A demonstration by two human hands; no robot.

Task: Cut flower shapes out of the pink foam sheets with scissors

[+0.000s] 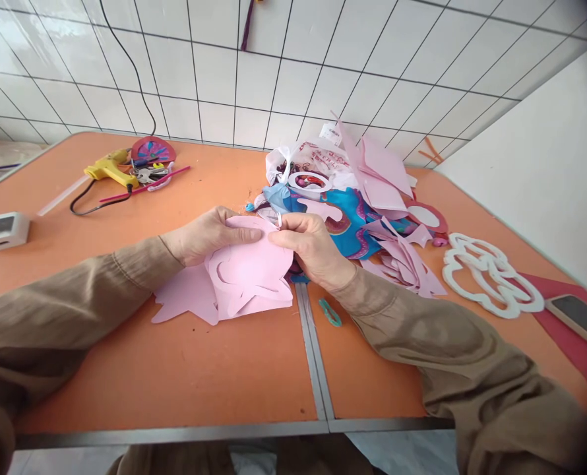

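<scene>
Both hands grip a pink paper cutout (254,284) with curved slits and pointed edges, held just above the orange table (175,382). My left hand (209,234) pinches its upper left, thumb flat on top. My right hand (318,247) pinches the upper right edge between thumb and finger. A thin white loop or strip sticks up by the right fingertips; what it belongs to is unclear. Another pink piece with a jagged outline (187,293) lies under the left wrist, partly covered. A small teal clip-like loop (330,313) rests near my right forearm.
A yellow glue gun (110,170) with its cord lies at the back left, near a small white device (5,229). Pink paper scraps (405,260), a blue patterned bag (347,231) and white cloud-shaped frames (491,277) lie to the right, with a phone (580,320) beyond.
</scene>
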